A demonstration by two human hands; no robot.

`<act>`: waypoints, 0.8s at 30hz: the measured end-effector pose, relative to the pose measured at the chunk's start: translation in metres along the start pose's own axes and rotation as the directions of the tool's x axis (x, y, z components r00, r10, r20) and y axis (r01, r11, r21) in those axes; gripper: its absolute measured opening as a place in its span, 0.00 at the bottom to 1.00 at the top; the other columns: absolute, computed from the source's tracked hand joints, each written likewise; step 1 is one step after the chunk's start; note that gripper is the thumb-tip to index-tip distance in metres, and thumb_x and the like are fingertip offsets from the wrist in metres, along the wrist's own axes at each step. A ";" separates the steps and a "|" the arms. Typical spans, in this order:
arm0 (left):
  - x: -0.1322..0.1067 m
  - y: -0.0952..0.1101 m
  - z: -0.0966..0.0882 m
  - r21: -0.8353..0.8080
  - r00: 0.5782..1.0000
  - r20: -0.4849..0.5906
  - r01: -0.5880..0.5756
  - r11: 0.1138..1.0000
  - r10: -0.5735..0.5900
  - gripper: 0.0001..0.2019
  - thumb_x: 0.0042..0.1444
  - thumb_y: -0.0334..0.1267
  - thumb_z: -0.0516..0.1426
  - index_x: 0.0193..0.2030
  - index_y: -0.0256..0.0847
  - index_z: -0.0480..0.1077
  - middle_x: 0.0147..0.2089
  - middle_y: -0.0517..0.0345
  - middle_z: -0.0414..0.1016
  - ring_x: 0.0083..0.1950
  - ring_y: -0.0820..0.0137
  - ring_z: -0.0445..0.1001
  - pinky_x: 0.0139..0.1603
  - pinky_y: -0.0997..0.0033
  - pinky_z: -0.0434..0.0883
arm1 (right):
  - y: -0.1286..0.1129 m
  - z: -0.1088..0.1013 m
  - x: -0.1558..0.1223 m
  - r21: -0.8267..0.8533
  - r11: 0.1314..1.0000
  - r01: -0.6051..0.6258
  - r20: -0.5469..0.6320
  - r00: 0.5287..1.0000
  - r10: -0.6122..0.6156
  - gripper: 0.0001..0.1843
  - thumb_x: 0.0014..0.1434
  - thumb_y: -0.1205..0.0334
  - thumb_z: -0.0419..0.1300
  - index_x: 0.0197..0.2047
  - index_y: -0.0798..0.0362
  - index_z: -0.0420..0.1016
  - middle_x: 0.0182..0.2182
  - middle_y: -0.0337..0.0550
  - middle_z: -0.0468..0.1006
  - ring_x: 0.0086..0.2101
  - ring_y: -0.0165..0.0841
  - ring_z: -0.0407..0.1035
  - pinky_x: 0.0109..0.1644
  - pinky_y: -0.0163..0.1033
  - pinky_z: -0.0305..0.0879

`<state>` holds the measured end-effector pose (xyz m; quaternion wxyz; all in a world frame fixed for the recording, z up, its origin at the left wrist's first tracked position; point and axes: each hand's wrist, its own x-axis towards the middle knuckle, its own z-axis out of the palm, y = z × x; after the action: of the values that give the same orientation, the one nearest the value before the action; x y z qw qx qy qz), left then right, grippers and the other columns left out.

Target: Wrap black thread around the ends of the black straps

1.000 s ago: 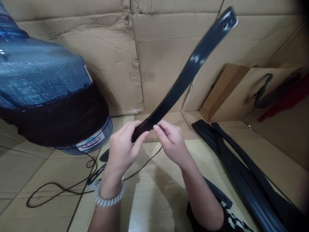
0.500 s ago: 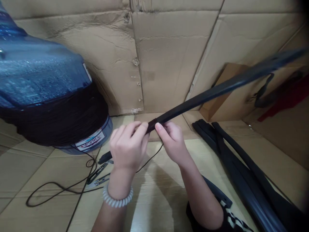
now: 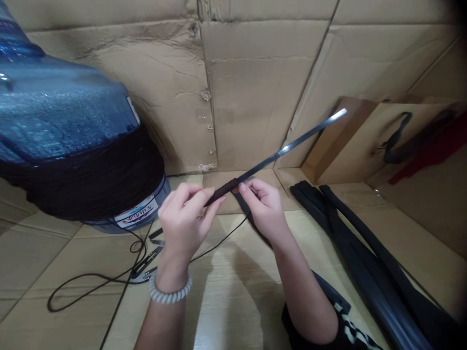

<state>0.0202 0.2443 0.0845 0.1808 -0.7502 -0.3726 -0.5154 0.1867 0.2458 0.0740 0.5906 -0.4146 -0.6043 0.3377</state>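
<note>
My left hand [image 3: 186, 214] is closed around the lower part of a long, narrow dark strip [image 3: 280, 153], which slants up to the right and shines at its far end. Dark brown cord is wound tightly round the strip in a wrapped section [image 3: 223, 191] between my hands. At the upper end of this wrap, the thumb and fingers of my right hand [image 3: 263, 206] pinch together, probably on the cord. From below this hand a thin dark cord [image 3: 226, 238] runs down left behind my left wrist. Another dark strip [image 3: 251, 218] shows partly behind my right hand.
A large blue water bottle [image 3: 73, 107] wound with dark cord [image 3: 95, 180] stands left. Loose cord [image 3: 69, 278] and thread snips [image 3: 148, 262] lie near it. Long black strips [image 3: 350, 253] lie at right, before a brown paper bag [image 3: 339, 141]. Cardboard [image 3: 251, 87] lines the back.
The long, broad black length reaching to the upper right is gone from there; a thinner, shorter strip shows instead. My left hand moved slightly left, exposing more of the wrap.
</note>
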 end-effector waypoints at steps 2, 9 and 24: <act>-0.001 0.001 0.001 0.136 0.991 -0.042 -0.123 0.983 0.130 0.08 0.52 0.35 0.64 0.38 0.40 0.73 0.33 0.59 0.73 0.30 0.74 0.68 0.32 0.72 0.63 | 0.000 -0.001 0.000 0.035 0.999 -0.018 0.035 0.999 0.017 0.14 0.62 0.53 0.56 0.34 0.56 0.73 0.31 0.42 0.71 0.32 0.29 0.64 0.34 0.34 0.60; 0.000 0.007 0.004 0.169 0.977 -0.067 -0.191 0.967 0.204 0.08 0.51 0.30 0.64 0.35 0.42 0.70 0.30 0.62 0.74 0.28 0.74 0.69 0.32 0.70 0.61 | -0.003 0.003 0.000 0.116 0.991 -0.062 -0.033 0.997 0.067 0.20 0.59 0.46 0.58 0.29 0.57 0.70 0.22 0.36 0.61 0.23 0.23 0.52 0.25 0.30 0.51; -0.002 0.008 0.013 -0.253 0.749 0.615 0.483 0.838 -0.246 0.15 0.63 0.49 0.52 0.41 0.40 0.71 0.28 0.61 0.70 0.29 0.74 0.68 0.30 0.76 0.64 | -0.002 -0.005 0.001 0.100 0.994 -0.038 0.097 0.995 0.029 0.13 0.58 0.53 0.60 0.35 0.56 0.74 0.29 0.42 0.73 0.33 0.30 0.68 0.37 0.35 0.67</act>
<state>0.0342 0.2475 0.0786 -0.1989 -0.7980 -0.4383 -0.3627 0.1915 0.2457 0.0764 0.5757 -0.3776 -0.6068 0.3972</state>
